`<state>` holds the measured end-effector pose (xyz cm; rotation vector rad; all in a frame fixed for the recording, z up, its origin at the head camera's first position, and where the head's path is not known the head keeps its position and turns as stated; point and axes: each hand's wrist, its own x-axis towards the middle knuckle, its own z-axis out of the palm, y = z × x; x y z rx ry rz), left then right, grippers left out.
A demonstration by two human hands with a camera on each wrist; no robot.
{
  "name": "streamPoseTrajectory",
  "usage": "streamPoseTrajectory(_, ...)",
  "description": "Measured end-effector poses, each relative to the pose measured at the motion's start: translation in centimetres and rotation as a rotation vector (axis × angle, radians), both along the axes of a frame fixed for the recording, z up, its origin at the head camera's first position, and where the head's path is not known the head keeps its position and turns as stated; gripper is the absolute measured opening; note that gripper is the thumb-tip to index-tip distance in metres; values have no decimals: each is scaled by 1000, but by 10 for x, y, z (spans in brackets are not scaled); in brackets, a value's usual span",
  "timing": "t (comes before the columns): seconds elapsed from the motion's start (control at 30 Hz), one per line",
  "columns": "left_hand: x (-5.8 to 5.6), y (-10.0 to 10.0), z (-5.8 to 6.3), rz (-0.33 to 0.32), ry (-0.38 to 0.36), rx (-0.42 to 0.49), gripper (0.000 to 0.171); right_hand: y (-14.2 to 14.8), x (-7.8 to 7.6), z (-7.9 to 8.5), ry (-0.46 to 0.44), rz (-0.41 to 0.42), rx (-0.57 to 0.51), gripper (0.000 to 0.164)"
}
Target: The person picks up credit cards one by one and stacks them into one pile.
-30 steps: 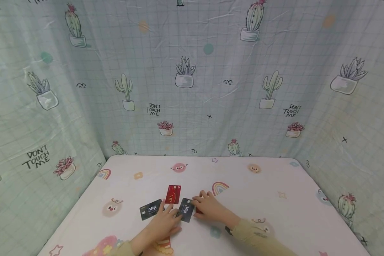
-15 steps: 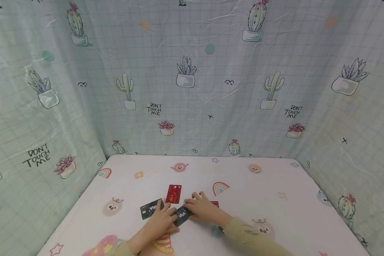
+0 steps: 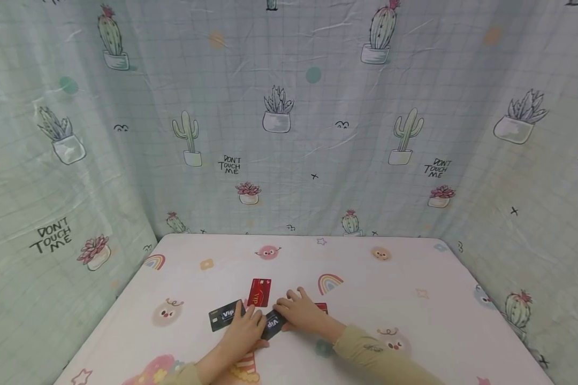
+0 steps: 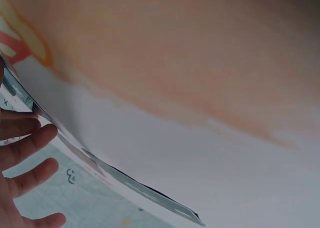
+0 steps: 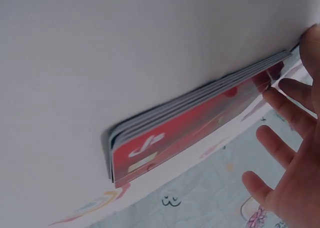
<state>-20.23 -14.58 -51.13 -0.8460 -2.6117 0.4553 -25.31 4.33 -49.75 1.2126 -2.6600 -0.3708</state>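
Observation:
In the head view, a black "Vip" card (image 3: pixel 272 324) lies tilted between the two hands. My left hand (image 3: pixel 243 331) holds its left end, index fingertip over the top and thumb near the lower corner. At the card's right end, my right hand (image 3: pixel 301 313) pinches it between thumb and fingers, partly covering it. Just behind the right hand shows a red card (image 3: pixel 321 307). The right wrist view reveals this as the top of a stack of cards (image 5: pixel 200 120), near that hand's spread outer fingers (image 5: pixel 277 145).
A second black "Vip" card (image 3: pixel 223 315) lies left of the left hand, partly under its index finger. Beyond it lies a red "VIP" card (image 3: pixel 259 292). The patterned tabletop (image 3: pixel 390 289) meets a cactus-print curtain (image 3: pixel 289 176) at its far edge.
My right hand has moved left, uncovering the red-topped stack. The black card between the hands has turned from steep to slanting and shifted slightly left. The left hand has barely moved.

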Motion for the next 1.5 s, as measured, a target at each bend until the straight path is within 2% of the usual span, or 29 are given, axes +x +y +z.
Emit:
streamPoseTrajectory(0.2, -3, 3, -1, -13, 76, -32, 64, -1, -5, -5, 63, 21, 52, 59)
streamPoseTrajectory(0.27, -5, 4, 0, -15, 79, -37, 67, -1, -6, -4, 68, 26, 63, 60)
streamPoseTrajectory(0.5, -6, 11, 6, 17, 13, -44, 69, -4, -5, -3, 109, 43, 80, 61)
streamPoseTrajectory(0.73, -3, 19, 4, 56, 64, -128, 68, -3, -5, -4, 189, 74, 86, 59)
streamPoseTrajectory(0.93, -2, 23, 4, 66, 111, -159, 70, -1, -6, -5, 194, 67, 54, 60)
streamPoseTrajectory(1.13, -2, 24, 6, 82, 74, -121, 71, 1, -6, -4, 171, 73, 44, 60)
streamPoseTrajectory(1.3, -1, 21, 6, 82, 55, -55, 68, 2, -6, -3, 174, 92, 35, 61)
streamPoseTrajectory(1.5, 1, 17, 8, 97, -14, 40, 67, 2, -6, 0, 163, 102, 33, 63)
